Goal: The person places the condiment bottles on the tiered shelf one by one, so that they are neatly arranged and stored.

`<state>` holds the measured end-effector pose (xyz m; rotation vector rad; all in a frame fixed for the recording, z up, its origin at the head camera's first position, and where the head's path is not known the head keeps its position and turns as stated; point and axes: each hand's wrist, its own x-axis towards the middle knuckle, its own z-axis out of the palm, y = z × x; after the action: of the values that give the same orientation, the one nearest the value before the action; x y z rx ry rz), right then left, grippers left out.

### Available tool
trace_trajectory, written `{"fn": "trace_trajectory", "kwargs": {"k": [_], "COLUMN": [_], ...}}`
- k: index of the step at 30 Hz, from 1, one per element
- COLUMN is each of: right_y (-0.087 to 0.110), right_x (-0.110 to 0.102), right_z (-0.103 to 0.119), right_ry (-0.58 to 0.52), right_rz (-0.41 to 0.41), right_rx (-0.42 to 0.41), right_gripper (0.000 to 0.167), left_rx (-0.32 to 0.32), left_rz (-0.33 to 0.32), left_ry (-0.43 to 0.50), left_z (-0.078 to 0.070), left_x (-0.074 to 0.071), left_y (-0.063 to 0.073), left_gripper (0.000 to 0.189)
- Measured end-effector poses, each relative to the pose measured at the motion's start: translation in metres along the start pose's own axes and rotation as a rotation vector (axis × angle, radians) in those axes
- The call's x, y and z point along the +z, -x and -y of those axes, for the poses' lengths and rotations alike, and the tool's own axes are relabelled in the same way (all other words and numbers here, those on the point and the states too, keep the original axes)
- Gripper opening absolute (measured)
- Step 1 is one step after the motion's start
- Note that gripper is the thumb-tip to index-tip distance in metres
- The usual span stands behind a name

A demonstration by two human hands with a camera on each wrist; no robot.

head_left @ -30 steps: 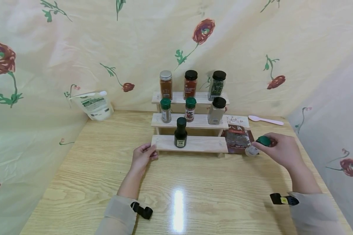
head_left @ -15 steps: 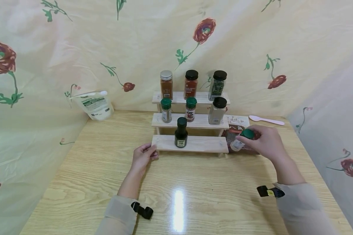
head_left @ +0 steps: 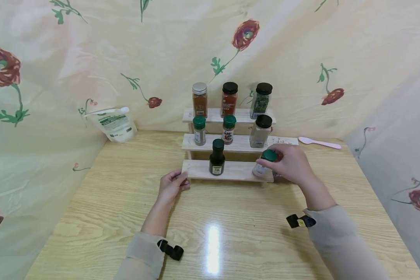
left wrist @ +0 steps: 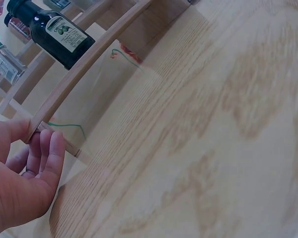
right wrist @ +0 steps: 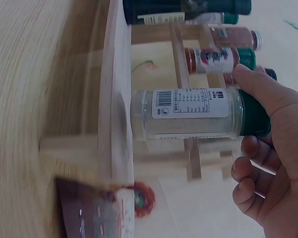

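Note:
My right hand pinches the green cap of a clear spice jar with pale contents and a white label. The jar is at the right end of the lowest step of a wooden tiered spice rack. Its base is at the board; whether it touches or hovers just above, I cannot tell. My left hand grips the left end of that same step, thumb above and fingers curled beneath, as the left wrist view shows. A dark sauce bottle stands mid-step between the hands.
Two green-capped jars, one being a red-labelled jar, and a black-capped jar fill the middle step. Three taller jars stand on top. A dark red packet lies right of the rack, a pink spoon behind it. A white pouch stands back left.
My right hand has carried the green-capped jar leftward, from over the dark red packet to the right end of the lowest step. The left hand has kept its grip on the rack.

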<state>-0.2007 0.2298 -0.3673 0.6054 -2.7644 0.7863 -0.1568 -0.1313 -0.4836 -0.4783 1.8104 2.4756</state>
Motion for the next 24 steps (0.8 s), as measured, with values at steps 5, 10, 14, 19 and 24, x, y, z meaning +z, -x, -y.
{"fn": "trace_trajectory", "kwargs": {"k": [5,10,14,19,24], "right_y": [-0.010,-0.018,-0.023,-0.026,-0.023], "right_x": [0.011,0.021,0.026,0.034,0.041], "right_z": [0.010,0.020,0.024,0.025,0.025], "right_ry": [0.008,-0.002,-0.001,-0.003,-0.024], "right_rz": [0.020,0.034,0.032,0.043,0.067], "right_rx": [-0.016,-0.024,-0.035,-0.031,-0.006], "right_gripper": [0.044,0.045,0.045,0.044,0.044], "left_rx": [-0.002,-0.002,-0.005,-0.011,-0.010], "left_rz": [0.002,0.013,0.015,0.007,-0.007], "left_ry": [-0.002,-0.002,0.000,-0.010,-0.033], "left_z": [0.000,0.001,0.001,0.003,0.005], "left_x": [0.000,0.002,0.003,0.004,0.004], "left_y": [0.001,0.001,0.000,-0.001,0.000], "left_gripper": [0.041,0.044,0.043,0.041,0.039]}}
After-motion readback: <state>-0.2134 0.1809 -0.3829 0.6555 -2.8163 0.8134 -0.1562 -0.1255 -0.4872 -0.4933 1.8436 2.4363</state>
